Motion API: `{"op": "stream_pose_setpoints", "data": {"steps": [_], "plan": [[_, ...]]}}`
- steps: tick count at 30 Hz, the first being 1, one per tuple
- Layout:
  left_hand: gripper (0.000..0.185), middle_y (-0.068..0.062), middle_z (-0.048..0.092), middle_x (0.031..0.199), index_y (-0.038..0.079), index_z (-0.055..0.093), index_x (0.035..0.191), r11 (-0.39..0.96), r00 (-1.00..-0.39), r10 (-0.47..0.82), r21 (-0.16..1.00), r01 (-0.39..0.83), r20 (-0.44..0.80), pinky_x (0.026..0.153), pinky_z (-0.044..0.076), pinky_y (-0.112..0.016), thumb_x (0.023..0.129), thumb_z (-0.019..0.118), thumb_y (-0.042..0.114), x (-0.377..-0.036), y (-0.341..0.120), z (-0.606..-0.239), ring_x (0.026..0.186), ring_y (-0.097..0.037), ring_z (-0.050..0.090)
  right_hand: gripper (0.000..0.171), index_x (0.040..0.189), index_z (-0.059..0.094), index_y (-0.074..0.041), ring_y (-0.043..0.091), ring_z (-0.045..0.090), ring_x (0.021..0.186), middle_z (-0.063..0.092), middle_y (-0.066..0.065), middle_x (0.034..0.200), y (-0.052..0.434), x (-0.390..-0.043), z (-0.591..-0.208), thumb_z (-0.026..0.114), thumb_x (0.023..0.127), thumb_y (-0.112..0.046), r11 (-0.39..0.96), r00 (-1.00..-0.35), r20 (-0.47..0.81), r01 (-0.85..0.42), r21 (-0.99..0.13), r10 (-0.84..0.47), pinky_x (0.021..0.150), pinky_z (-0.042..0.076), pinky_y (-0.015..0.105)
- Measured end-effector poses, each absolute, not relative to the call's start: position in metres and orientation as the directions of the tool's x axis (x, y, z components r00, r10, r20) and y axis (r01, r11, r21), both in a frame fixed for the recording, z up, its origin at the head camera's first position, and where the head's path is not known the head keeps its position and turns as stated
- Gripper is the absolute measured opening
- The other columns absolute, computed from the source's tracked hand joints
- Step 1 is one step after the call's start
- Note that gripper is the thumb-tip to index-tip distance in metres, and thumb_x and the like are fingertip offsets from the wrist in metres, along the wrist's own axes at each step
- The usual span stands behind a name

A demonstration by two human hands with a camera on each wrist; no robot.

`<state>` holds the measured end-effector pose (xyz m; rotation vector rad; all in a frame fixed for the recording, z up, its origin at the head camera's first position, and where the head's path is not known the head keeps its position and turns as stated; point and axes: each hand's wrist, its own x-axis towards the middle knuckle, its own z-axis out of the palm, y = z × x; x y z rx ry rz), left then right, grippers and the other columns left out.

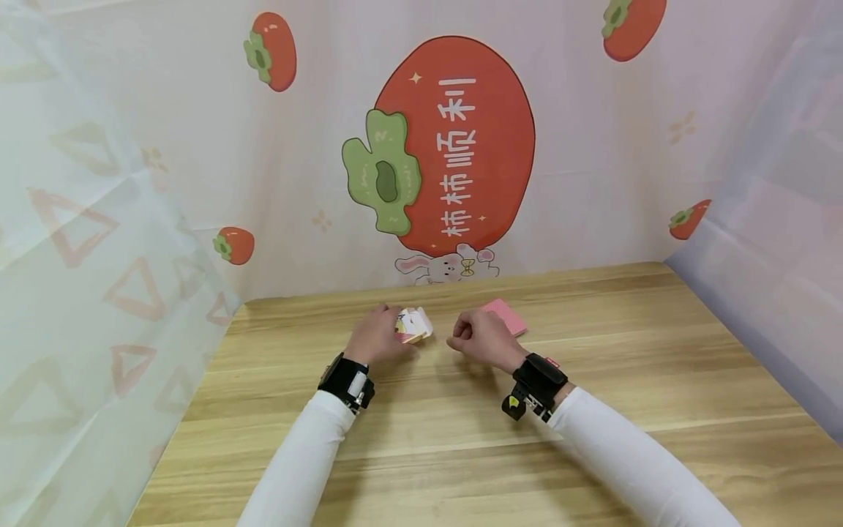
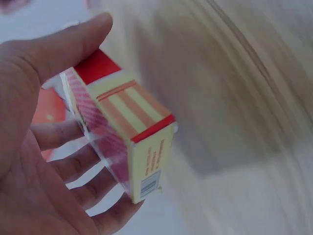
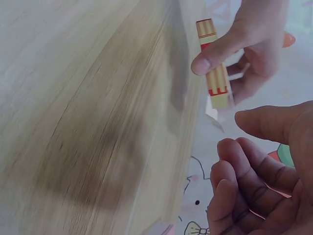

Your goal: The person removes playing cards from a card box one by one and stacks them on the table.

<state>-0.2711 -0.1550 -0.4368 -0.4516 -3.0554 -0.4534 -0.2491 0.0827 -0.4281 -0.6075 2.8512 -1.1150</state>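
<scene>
My left hand (image 1: 378, 337) grips a small playing-card box (image 1: 415, 326) above the table. In the left wrist view the box (image 2: 115, 127) is cream, red and striped, with a barcode at one end; the thumb presses one narrow side and the fingers lie along the opposite side. White flaps stick out at the box's right end in the head view. To the right, my right hand (image 1: 486, 338) hovers with loosely curled fingers and nothing between thumb and fingertips (image 3: 227, 152). A pink-red patterned deck of cards (image 1: 508, 317) lies just behind it, partly hidden by the hand.
The wooden table (image 1: 421, 454) runs back to a hanging cloth (image 1: 296, 197) printed with persimmons and a rabbit. Pale cloth sheets (image 1: 85, 241) hang along the left and right sides. Each wrist wears a black strap with a camera (image 1: 516, 402).
</scene>
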Motion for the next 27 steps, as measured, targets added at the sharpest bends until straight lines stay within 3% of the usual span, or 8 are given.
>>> {"op": "stream_pose_setpoints", "data": {"steps": [8, 14, 27], "plan": [[0.085, -0.022, 0.056, 0.136, 0.001, 0.057, 0.14, 0.957, -0.981, 0.188, 0.231, 0.175, -0.037, 0.094, 0.05, -0.054, 0.076, 0.087, 0.049, -0.286, -0.166, -0.445, 0.122, -0.04, 0.054, 0.014, 0.084, 0.068, -0.011, 0.011, 0.055, 0.065, 0.062, -0.004, 0.073, 0.09, -0.245, -0.434, 0.08, 0.087, -0.017, 0.683, -0.909, 0.134, -0.387, -0.619, -0.394, 0.062, 0.046, 0.028], [0.085, -0.021, 0.054, 0.138, 0.003, 0.057, 0.141, 0.963, -0.986, 0.147, 0.24, 0.123, -0.082, 0.095, 0.048, -0.054, 0.076, 0.086, 0.049, -0.288, -0.168, -0.445, 0.123, -0.039, 0.052, 0.014, 0.088, 0.069, -0.009, 0.01, 0.056, 0.069, 0.063, -0.004, 0.077, 0.093, -0.241, -0.434, 0.08, 0.087, -0.017, 0.684, -0.898, 0.161, -0.419, -0.597, -0.41, 0.065, 0.048, 0.028], [0.092, -0.024, 0.052, 0.14, 0.0, 0.054, 0.142, 0.952, -0.984, 0.178, 0.258, 0.164, -0.031, 0.095, 0.048, -0.056, 0.075, 0.085, 0.055, -0.283, -0.178, -0.45, 0.124, -0.042, 0.051, 0.016, 0.093, 0.07, -0.008, 0.011, 0.057, 0.075, 0.062, -0.005, 0.08, 0.104, -0.235, -0.43, 0.081, 0.087, -0.019, 0.681, -0.879, 0.144, -0.447, -0.579, -0.454, 0.07, 0.049, 0.03]]}}
